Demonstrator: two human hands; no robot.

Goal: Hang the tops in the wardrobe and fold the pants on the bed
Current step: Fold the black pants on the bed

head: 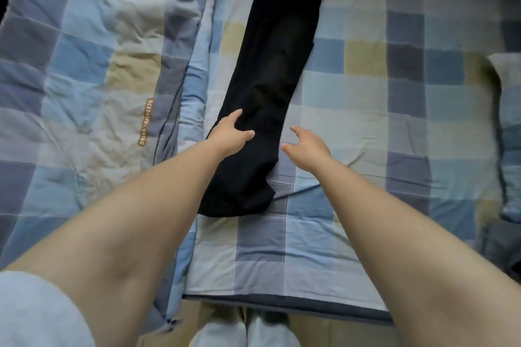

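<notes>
The black pants (270, 87) lie flat for folding. The left hand (229, 132) presses them open-fingered; the right hand (307, 144) hovers open, holding nothing.

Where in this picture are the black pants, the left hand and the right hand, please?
black pants (277, 45): head view, middle of the folded legs.
left hand (229, 132): head view, back of the hand, resting on the pants.
right hand (308, 145): head view, back of the hand, beside the pants.
</notes>
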